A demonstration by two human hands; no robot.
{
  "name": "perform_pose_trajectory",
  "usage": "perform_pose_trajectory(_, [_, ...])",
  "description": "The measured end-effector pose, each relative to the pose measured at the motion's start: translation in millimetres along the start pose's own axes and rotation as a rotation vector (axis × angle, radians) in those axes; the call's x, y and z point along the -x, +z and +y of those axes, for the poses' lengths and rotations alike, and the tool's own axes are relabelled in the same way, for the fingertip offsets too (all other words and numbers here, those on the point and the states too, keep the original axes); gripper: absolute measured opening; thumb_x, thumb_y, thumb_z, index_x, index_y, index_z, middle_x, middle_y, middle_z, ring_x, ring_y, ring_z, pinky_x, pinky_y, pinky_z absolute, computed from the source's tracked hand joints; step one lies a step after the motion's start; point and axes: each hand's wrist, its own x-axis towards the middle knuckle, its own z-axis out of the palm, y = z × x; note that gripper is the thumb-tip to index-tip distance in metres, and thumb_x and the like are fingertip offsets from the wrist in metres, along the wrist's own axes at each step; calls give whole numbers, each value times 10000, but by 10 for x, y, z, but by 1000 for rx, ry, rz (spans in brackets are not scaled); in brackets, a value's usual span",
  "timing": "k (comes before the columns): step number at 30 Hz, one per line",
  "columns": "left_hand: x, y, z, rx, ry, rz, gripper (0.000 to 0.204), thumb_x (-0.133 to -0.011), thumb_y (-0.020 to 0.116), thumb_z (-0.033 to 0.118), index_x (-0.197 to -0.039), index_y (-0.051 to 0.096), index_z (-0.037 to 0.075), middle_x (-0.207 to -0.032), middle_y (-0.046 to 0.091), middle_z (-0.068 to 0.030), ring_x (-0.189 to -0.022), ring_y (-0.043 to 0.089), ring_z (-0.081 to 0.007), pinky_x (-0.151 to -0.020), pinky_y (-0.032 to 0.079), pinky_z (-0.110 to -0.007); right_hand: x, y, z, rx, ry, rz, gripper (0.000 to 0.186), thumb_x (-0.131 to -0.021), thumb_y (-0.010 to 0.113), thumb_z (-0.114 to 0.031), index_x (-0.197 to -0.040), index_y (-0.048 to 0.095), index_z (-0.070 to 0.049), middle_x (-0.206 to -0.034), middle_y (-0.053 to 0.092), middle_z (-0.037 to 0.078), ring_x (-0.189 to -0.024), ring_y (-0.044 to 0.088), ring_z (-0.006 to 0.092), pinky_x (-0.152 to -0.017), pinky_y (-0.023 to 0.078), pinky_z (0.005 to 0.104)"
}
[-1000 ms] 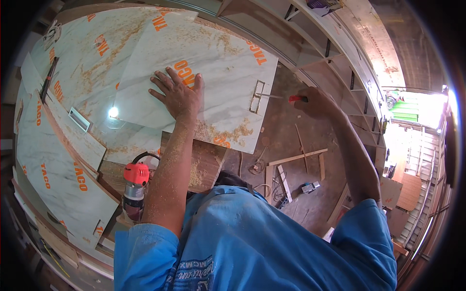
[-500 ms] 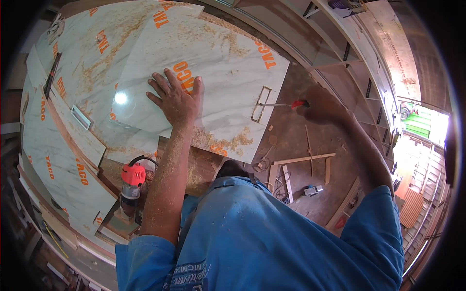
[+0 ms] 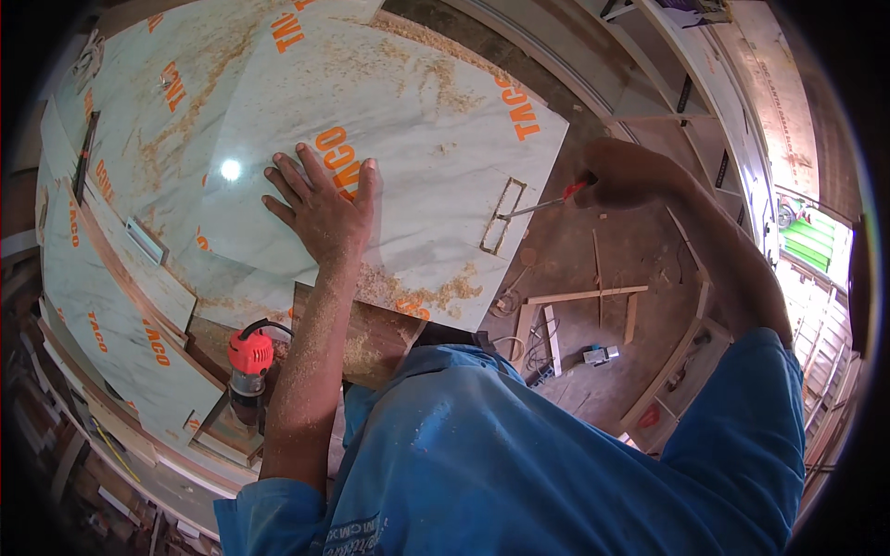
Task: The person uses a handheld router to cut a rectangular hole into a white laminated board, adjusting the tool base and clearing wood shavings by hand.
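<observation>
My left hand (image 3: 324,206) lies flat with fingers spread on a white marble-patterned panel (image 3: 417,176) with orange print. My right hand (image 3: 623,174) is closed round the red handle of a screwdriver (image 3: 538,208). The screwdriver's metal shaft slants down to the left, its tip at a narrow rectangular outline (image 3: 502,217) cut near the panel's right edge. Sawdust (image 3: 456,287) lies along that outline and in heaps on the panel's near edge. Whether the tip is a flat blade is too small to tell.
A red and black trim router (image 3: 248,366) stands left of my left forearm. More marble-patterned boards (image 3: 102,315) lie at the left, with a metal-rimmed slot piece (image 3: 146,241). Wood strips (image 3: 584,295) and a small grey tool (image 3: 601,355) are on the floor. Shelving (image 3: 691,102) rises at the right.
My right hand has lifted slightly and shifted right, so the screwdriver slants more steeply, its tip still at the outline. My left hand stays flat on the panel. The whole view has shifted slightly.
</observation>
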Motion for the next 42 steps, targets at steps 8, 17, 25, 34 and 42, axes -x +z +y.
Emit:
perform_pose_trajectory(8, [15, 0, 6, 6, -13, -16, 1056, -924, 460, 813, -1615, 281, 34, -1643, 237, -320, -1556, 169, -493, -1230, 117, -683, -545, -268, 353, -221, -6, -305, 284, -832, 806, -284, -857, 781, -3, -619, 665, 31, -494, 582, 120, -488, 459, 312])
perform_pose_trajectory(17, [23, -27, 5, 11, -14, -37, 1070, -919, 446, 838, -1614, 289, 40, -1648, 219, -303, -1562, 141, -486, -1244, 101, -666, -965, -261, 481, -310, 27, -489, 256, -820, 808, -270, -925, 802, -37, -659, 672, 25, -467, 523, 58, -416, 388, 246])
perform_pose_trajectory(25, [39, 18, 15, 18, -7, 51, 1056, -920, 473, 820, -1604, 308, 33, -1649, 236, -304, -1558, 175, -474, -1244, 118, -652, 82, 486, 531, -278, -137, -53, 430, -795, 772, -342, -1098, 784, -38, -792, 736, 139, -706, 684, 225, -693, 530, 365])
perform_pose_trajectory(34, [51, 13, 24, -55, 6, 54, 1032, -936, 425, 817, -1614, 296, 51, -1653, 263, -291, -1558, 199, -455, -1241, 139, -645, 483, 1771, 356, -777, 116, 153, 397, -885, 767, -392, -1036, 782, -25, -784, 746, 122, -678, 688, 205, -663, 532, 374])
perform_pose_trajectory(42, [76, 2, 20, -6, -12, 40, 1052, -935, 382, 828, -1617, 284, 33, -1666, 221, -308, -1571, 163, -452, -1253, 110, -633, 939, 2489, -241, -869, -387, 683, 349, -897, 784, -351, -1005, 770, -19, -789, 734, 149, -671, 673, 192, -639, 522, 386])
